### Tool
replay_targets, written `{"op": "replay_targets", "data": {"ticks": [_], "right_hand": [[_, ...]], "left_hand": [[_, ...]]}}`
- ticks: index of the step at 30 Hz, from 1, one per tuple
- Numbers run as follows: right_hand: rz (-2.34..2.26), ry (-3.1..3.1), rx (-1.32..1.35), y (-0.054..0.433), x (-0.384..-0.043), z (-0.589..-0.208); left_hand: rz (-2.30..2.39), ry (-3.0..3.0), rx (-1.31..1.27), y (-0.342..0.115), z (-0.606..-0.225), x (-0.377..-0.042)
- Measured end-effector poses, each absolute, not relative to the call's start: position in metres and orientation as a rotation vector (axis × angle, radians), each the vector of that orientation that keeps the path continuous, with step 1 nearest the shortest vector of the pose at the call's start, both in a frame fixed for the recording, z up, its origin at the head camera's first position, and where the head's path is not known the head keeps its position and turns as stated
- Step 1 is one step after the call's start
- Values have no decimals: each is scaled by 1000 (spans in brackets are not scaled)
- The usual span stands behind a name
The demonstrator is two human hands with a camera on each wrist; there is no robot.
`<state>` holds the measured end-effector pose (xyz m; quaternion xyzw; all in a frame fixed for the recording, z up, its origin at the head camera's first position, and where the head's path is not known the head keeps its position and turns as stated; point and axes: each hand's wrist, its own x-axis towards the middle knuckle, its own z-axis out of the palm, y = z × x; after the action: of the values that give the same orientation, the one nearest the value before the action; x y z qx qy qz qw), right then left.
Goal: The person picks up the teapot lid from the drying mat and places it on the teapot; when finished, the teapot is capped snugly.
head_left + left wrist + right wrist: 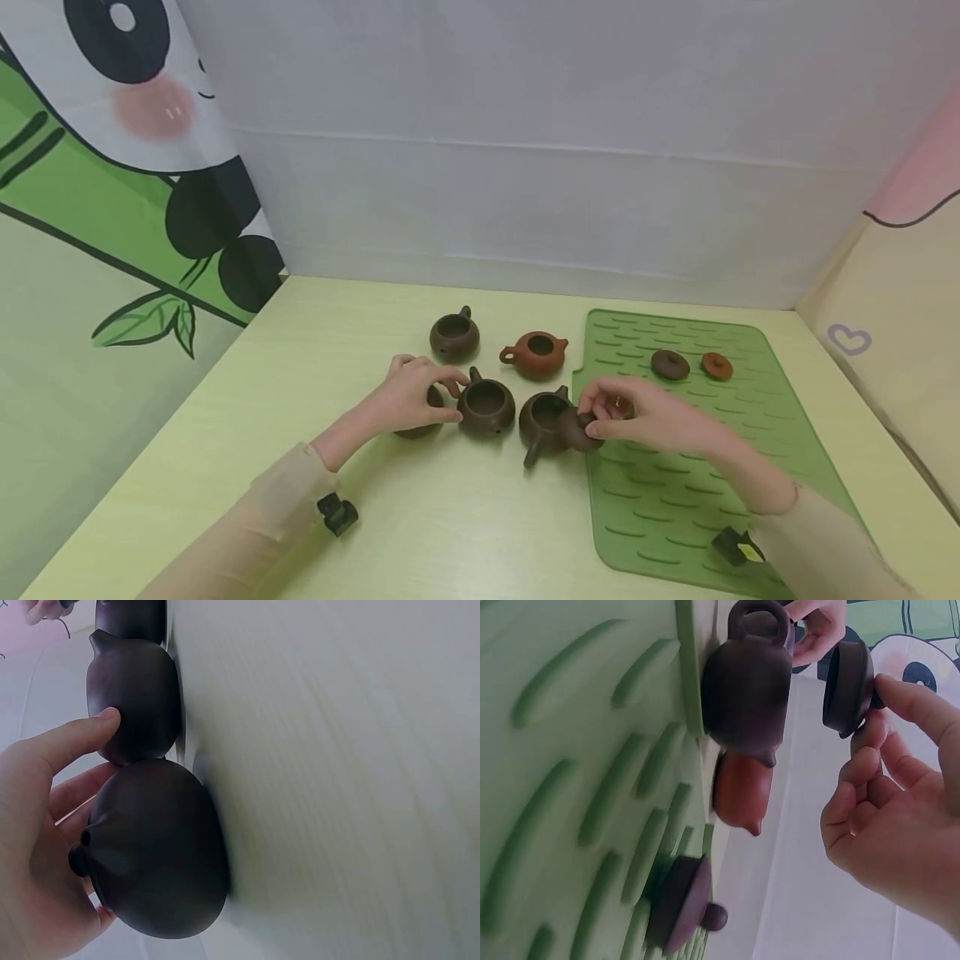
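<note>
My right hand [637,412] pinches a dark brown teapot lid [846,686] by its knob. The lid is held in the air beside the mouth of an open dark teapot [536,421]. My left hand [408,396] spreads thumb and forefinger at the left side of another lidless dark teapot [486,407]; the thumb [105,720] touches its wall. Below the left palm stands a third dark teapot [161,855] with a knob on top, mostly hidden by the hand in the head view.
Farther back stand a dark lidless teapot [454,337] and a reddish-brown lidless teapot [536,357]. On the right, a green ridged mat [675,500] carries a dark lid [670,364] and a reddish lid [717,366]. A white cloth wall [525,217] rises behind the table.
</note>
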<state>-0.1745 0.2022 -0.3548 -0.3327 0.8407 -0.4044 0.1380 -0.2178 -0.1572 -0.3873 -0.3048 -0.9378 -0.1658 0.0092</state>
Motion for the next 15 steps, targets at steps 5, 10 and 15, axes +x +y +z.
{"op": "replay_targets", "data": {"ticks": [5, 10, 15], "right_hand": [[-1181, 2486, -988, 184, -186, -352], [-1216, 2486, -965, 166, -198, -350], [-1256, 2456, -931, 145, -209, -348]], "left_hand": [[-514, -2928, -952, -157, -387, -218], [-509, -2925, -953, -157, -388, -218], [-500, -2921, -948, -157, -389, -219]]}}
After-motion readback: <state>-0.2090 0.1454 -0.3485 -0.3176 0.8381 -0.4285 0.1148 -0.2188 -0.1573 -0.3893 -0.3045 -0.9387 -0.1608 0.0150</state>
